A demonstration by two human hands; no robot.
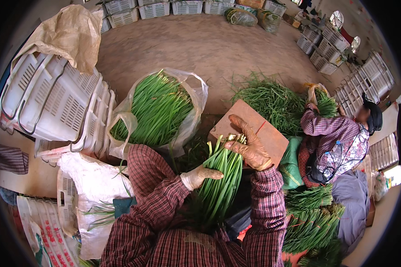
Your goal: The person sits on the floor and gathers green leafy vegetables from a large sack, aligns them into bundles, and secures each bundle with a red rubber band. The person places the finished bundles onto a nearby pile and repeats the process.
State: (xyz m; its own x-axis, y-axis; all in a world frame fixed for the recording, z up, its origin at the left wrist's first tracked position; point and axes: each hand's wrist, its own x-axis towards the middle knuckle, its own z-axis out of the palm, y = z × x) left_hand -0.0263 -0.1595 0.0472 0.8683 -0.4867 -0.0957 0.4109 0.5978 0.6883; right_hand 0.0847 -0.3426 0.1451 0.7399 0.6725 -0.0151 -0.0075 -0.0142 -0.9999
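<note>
A bunch of long green stems with pale cut ends (222, 180), likely garlic chives, is held upright in front of my chest. My left hand (200, 177), in a pale, soiled glove, grips it around the middle, thumb across the front. My right hand (250, 148), in a brown-stained glove, is at the cut ends. Its thumb lies over the stems and one finger stretches out above a reddish-brown board (270, 137); its other fingers are partly hidden. On that board, beside the right hand, is a thin red band (261, 126). The leafy ends of the bunch hang towards my lap.
An open clear plastic bag (200, 91) full of green stems stands front left. White plastic crates (58, 96) are stacked at left. Loose greens (270, 101) are heaped beyond the board. Tied bunches (314, 227) lie at right, near a seated person (334, 140) handling greens.
</note>
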